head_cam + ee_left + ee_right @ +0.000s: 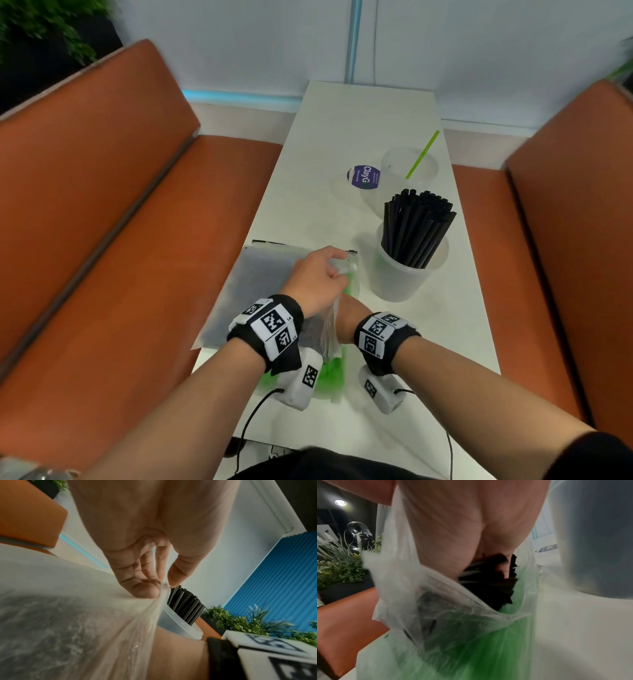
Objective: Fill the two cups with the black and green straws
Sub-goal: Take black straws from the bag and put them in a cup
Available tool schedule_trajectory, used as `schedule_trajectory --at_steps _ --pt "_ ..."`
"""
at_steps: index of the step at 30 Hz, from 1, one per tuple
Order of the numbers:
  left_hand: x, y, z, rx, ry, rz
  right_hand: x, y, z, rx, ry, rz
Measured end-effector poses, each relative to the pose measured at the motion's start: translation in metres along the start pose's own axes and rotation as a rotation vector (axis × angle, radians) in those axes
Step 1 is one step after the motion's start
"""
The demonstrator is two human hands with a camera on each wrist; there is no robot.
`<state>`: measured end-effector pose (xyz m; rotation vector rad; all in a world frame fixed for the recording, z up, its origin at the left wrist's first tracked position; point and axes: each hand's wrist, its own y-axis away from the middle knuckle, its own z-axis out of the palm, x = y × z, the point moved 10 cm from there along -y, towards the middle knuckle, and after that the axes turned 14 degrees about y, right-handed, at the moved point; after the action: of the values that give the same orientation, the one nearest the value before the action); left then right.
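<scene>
Right now your left hand (317, 275) pinches the upper lip of the thin translucent plastic bag (334, 329), thumb against fingertips (145, 588) in the left wrist view, holding the mouth up. Your right hand (346, 322) is sunk inside that bag; from the head view its fingers are hidden, but the right wrist view shows them curled round a bundle of black plastic straws (489, 585) (blurred, so I would not swear how many).

What matters for the lift: the bundle's long axis seems to run along the bag, away from you, and the frosted plastic cup already packed with black straws (407, 270) stands just beside the bag's mouth, on your right hand's side. So the nearer hand is the one that already has the straws. Green straws (332, 377) lie in the bag's near end, under your wrists.

Farther up the white counter (301, 205) stands the second clear cup (409, 168) with a single green straw (422, 154) leaning in it, and a purple round label (363, 176) beside it. Orange upholstered benches (102, 205) flank the counter; a pale wall closes the far end.
</scene>
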<state>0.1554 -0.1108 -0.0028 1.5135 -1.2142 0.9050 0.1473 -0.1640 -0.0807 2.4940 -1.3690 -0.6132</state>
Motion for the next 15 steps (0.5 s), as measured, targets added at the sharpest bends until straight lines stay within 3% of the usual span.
schedule_trajectory --at_steps 15 --pt "-0.005 0.002 0.000 -0.015 0.035 -0.014 0.012 -0.002 0.005 -0.043 0.040 0.122"
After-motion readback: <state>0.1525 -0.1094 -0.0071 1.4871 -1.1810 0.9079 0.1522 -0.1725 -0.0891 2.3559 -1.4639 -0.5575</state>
